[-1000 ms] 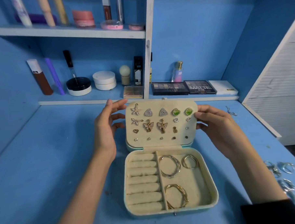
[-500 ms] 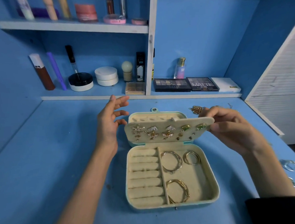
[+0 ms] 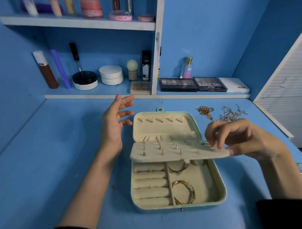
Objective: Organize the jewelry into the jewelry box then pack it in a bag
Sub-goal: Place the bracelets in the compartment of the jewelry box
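Your right hand (image 3: 243, 139) pinches the right corner of the earring panel (image 3: 174, 153), which lies nearly flat over the open jewelry box (image 3: 221, 185) at mid-table. Your left hand (image 3: 112, 126) hovers spread beside the lid (image 3: 164, 127), holding nothing. Bracelets (image 3: 184, 190) sit in the right compartment. The necklaces (image 3: 223, 113) tangled just behind your right hand look next: release the panel, lift one chain free.

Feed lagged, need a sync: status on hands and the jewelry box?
Left hand open, beside jewelry box. Right hand pinches earring panel, tilted low over the open tray. Necklaces lie loose on the table behind.
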The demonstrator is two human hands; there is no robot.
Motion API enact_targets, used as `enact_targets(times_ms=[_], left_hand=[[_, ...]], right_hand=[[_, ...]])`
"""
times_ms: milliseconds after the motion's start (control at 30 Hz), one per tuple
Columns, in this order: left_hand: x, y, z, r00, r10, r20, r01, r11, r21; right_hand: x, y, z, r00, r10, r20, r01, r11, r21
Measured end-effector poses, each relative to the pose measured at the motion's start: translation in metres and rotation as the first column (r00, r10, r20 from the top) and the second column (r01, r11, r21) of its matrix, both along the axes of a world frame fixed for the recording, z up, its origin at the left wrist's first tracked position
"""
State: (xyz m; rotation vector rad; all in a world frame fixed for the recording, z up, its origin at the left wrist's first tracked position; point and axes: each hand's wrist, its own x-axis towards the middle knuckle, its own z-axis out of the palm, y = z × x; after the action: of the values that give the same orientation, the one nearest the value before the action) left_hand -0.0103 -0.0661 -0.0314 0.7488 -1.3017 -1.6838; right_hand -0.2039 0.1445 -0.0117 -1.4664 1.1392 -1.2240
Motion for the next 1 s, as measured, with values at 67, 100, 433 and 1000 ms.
enact_targets(times_ms=[67,100,433,1000], left_hand=[[0.000,0.000,0.000,1.000,0.006,0.001,-0.006,1.000,0.010],[0.000,0.000,-0.001,1.000,0.009,0.002,-0.009,1.000,0.013],[0.000,0.000,-0.002,1.000,0.022,0.020,-0.022,1.000,0.015],[0.002,-0.011,-0.023,0.742,0.325,0.587,0.090,0.819,-0.567]], right_hand=[[-0.001,0.001,0.000,0.999,0.040,-0.036,-0.039,0.999,0.025],[-0.001,0.001,-0.001,0.997,0.056,-0.055,-0.055,0.998,0.035],[-0.005,0.005,-0.003,0.972,0.150,-0.179,-0.133,0.985,0.106],[0.016,-0.042,-0.035,0.356,-0.804,-0.476,0.880,0.460,-0.119]])
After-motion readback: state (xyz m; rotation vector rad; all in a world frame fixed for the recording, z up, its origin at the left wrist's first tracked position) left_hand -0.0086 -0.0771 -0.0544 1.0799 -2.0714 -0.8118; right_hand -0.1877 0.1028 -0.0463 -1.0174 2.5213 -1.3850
